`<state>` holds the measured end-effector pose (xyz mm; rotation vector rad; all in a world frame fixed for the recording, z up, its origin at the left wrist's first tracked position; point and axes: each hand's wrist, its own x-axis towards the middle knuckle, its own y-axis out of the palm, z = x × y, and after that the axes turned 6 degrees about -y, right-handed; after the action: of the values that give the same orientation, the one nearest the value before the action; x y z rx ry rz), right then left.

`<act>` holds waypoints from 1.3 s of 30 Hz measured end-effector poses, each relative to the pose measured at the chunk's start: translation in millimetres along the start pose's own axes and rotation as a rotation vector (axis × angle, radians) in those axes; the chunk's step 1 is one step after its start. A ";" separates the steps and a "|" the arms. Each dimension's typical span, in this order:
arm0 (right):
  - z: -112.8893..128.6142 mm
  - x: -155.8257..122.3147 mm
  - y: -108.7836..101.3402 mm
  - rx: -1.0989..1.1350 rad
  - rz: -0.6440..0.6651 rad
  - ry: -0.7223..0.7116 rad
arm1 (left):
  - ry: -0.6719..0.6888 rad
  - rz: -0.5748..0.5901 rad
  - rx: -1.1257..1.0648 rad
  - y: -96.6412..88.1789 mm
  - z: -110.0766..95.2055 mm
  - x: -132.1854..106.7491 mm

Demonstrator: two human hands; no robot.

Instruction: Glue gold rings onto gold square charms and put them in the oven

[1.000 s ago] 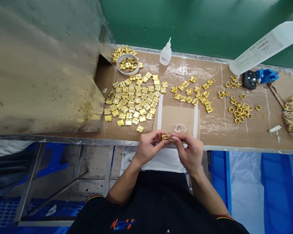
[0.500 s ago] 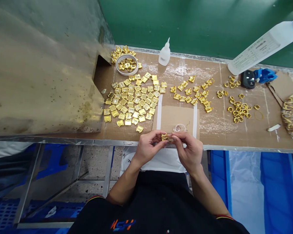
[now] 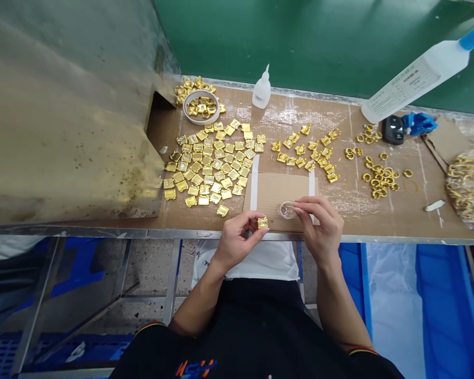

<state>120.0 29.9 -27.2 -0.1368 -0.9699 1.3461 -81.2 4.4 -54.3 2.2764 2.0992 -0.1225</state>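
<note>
My left hand pinches a small gold square metal piece at the table's front edge. My right hand has its fingers curled, the fingertips at a small clear round dish on a cardboard patch. Whether those fingers hold anything I cannot make out. A spread of several gold square pieces lies to the left of the patch.
Gold clasps and gold rings lie to the right. A tape ring with gold parts and a small glue bottle stand at the back. A large white bottle leans at right, near a bag of gold parts. A metal panel is at the left.
My hands have come apart. The right hand left the gold piece and moved right and forward to the clear dish; the left hand keeps the piece.
</note>
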 end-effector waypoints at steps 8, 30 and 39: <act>-1.4 -2.4 -1.4 -0.006 0.052 0.006 | -0.030 0.025 -0.020 -0.7 -0.8 -0.5; 25.7 -11.9 -3.6 0.332 -0.164 0.282 | -0.005 0.027 -0.025 0.5 -0.7 -0.1; 42.3 -17.9 10.4 0.337 0.017 0.188 | -0.055 0.051 -0.049 -0.9 -0.6 -1.4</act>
<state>86.1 -0.9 -16.2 -0.0143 -0.5765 1.4644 -82.2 3.2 -53.6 2.2699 1.9936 -0.1286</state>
